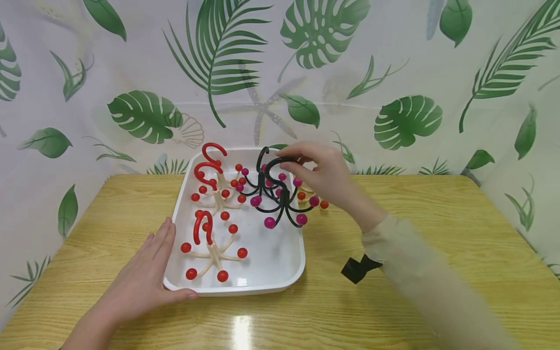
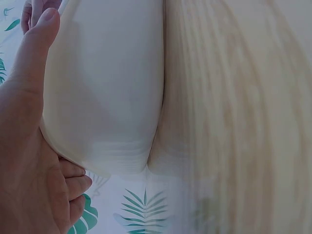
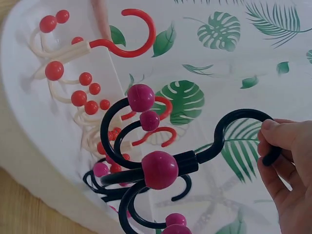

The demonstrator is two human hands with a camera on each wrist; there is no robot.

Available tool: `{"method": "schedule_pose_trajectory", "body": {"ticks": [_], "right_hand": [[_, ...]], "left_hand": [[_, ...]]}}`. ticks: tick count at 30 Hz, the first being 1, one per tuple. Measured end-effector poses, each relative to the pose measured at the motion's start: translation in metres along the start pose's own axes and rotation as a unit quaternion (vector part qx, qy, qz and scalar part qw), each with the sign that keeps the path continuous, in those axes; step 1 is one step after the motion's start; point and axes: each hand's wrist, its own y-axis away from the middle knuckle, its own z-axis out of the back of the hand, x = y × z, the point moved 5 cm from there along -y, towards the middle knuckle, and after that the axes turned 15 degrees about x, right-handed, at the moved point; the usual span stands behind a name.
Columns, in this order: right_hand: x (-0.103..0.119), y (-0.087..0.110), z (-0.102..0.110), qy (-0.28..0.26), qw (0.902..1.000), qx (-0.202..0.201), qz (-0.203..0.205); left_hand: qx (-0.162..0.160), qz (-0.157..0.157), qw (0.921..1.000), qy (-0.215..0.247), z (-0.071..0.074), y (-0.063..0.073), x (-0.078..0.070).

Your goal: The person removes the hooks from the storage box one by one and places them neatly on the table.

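My right hand [image 1: 321,167] pinches the curved top of a black multi-arm hook hanger [image 1: 284,197], its arms tipped with magenta balls. In the right wrist view, thumb and fingers grip the hook's end, and the hanger's black stem [image 3: 187,162] is above the tray. A second black hanger [image 1: 261,180] stands behind it, partly hidden. Cream hangers with red hooks and red balls stand along the left, the nearest hanger [image 1: 213,250] at the front. My left hand [image 1: 142,277] rests against the white tray [image 1: 271,279] at its front left corner, fingers along the side, thumb at the front.
Red balls [image 1: 324,205] on cream arms show beyond the tray's right rim, partly behind my right hand. A black strap end [image 1: 356,270] hangs from the right sleeve. The wood table [image 1: 393,301] meets a leaf-patterned backdrop [image 1: 332,97] behind the tray.
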Motion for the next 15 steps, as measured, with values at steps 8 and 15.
{"method": "schedule_pose_trajectory", "body": {"ticks": [8, 15], "right_hand": [[-0.001, 0.028, 0.036, 0.028, 0.9992, -0.028, 0.006], [-0.006, 0.052, 0.066, 0.066, 0.9963, -0.051, -0.024]], "left_hand": [[0.000, 0.001, 1.0000, -0.003, 0.000, 0.000, 0.000], [-0.002, -0.001, 1.0000, -0.003, 0.000, 0.000, 0.000]]}}
